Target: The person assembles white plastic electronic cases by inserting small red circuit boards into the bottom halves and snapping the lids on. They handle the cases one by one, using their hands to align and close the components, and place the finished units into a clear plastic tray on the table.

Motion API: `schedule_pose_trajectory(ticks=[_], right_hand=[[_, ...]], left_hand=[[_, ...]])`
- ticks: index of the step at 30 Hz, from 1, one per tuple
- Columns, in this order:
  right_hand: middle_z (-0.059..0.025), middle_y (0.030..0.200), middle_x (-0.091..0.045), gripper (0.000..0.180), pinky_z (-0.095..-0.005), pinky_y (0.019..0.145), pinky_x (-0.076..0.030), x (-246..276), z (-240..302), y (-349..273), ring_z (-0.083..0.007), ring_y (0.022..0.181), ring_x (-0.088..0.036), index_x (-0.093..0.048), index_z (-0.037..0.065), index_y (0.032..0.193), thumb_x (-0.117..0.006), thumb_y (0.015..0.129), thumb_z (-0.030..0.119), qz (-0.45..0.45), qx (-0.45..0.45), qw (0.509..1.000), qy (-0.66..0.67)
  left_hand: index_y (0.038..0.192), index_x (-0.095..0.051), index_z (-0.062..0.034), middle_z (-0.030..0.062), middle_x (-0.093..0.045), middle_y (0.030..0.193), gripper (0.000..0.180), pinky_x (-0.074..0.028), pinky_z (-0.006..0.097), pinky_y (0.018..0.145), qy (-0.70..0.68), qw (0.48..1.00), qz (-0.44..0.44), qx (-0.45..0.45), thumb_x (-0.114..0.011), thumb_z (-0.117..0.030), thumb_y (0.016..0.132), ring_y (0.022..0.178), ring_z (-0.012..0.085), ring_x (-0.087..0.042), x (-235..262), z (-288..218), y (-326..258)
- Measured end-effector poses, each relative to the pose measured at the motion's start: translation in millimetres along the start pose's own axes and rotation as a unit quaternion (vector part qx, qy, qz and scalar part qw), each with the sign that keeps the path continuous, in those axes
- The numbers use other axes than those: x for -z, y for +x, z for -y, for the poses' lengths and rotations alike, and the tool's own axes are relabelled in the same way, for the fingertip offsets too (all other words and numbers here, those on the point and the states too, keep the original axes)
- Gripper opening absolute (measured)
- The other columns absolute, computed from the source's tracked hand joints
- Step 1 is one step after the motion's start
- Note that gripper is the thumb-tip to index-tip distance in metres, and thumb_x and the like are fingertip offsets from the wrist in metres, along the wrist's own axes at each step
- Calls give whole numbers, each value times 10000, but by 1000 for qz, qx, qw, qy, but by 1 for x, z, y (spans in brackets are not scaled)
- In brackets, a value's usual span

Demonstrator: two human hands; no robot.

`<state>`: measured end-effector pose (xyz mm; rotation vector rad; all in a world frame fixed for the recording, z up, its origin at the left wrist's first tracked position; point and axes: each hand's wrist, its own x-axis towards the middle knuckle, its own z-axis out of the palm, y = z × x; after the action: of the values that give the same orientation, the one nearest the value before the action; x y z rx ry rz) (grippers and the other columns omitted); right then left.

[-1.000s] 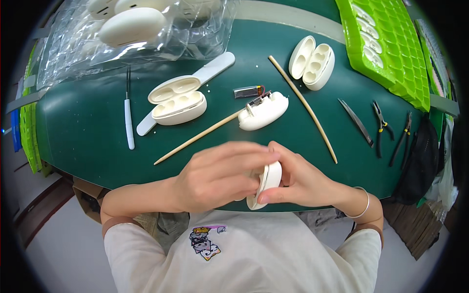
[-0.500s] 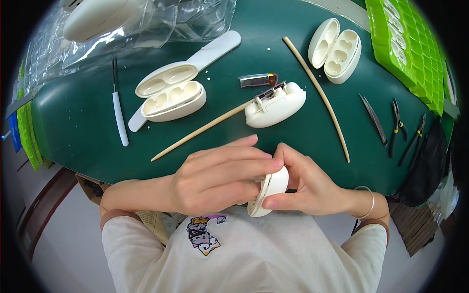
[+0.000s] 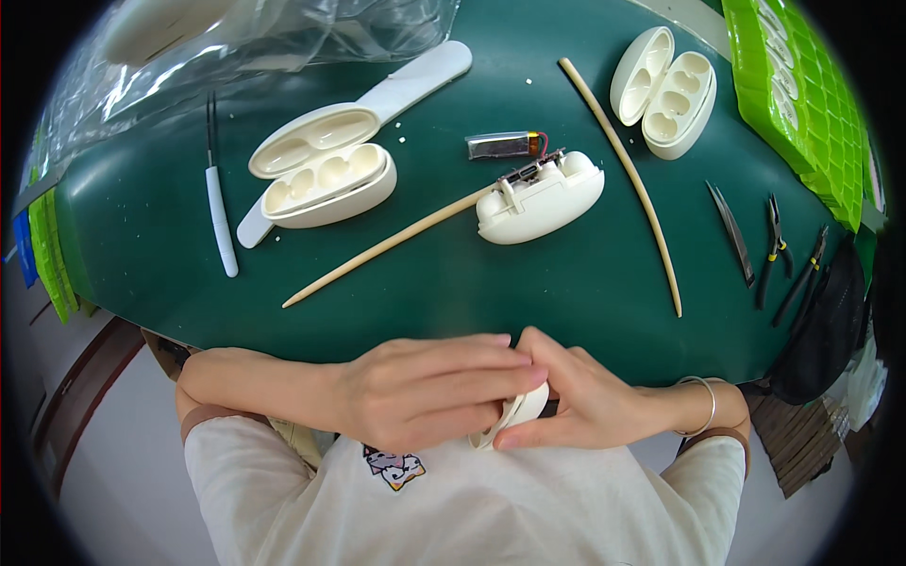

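Close to my body, below the table's near edge, I hold a white earbud charging case part [image 3: 530,404] tilted on its side. My right hand [image 3: 590,401] grips it, with the thumb along its lower side and the fingers behind it. My left hand [image 3: 429,391] lies across its open side, fingers together and tips pressed on it; those fingers hide most of its inside. Beyond my hands rests a case inner [image 3: 543,209] with its circuit board exposed, and a small silver battery [image 3: 502,145] is wired to it.
An open white case [image 3: 326,189] lies on a white spatula [image 3: 415,80], left of a wooden stick [image 3: 382,247]. Another stick [image 3: 628,170] and open case [image 3: 675,104] lie right. Tweezers [image 3: 731,236], pliers [image 3: 776,245] and a green tray [image 3: 812,113] line the right side.
Both hands have drawn the case part lower, closer to my body. My view has shifted slightly; the things on the table lie as before.
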<state>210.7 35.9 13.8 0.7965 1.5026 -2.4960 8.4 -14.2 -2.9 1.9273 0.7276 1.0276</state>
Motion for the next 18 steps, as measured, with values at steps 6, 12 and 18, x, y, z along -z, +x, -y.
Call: schedule_pose_trajectory(ticks=[6, 12, 18], right_hand=[[-112, 752, -550, 447, -297, 532, -454, -2, -2, 0, -189, 638, -587, -381, 17, 883, -741, 740, 239, -28, -24, 998, 55], [-110, 787, -560, 451, -297, 549, -457, 2, 0, 3, -188, 656, -586, -402, 18, 892, -757, 723, 238, -18, -18, 996, 91], [-105, 803, -569, 427, -299, 575, -475, 3, -5, 2, -202, 698, -601, -406, 21, 907, -740, 741, 229, -48, 79, 995, 23]], left_hand=[[783, -653, 33, 209, -624, 959, 124, -478, 452, 869, -10, 999, 18, 35, -637, -46, 688, 916, 305, -612, 3, 0, 0], [795, -663, 23, 188, -625, 975, 120, -439, 450, 916, -9, 999, 10, 44, -647, -32, 688, 893, 277, -614, 7, 1, 1], [797, -660, -41, 142, -622, 998, 123, -386, 463, 962, -223, 965, 23, 135, -723, -80, 698, 897, 254, -615, 23, 10, 14]])
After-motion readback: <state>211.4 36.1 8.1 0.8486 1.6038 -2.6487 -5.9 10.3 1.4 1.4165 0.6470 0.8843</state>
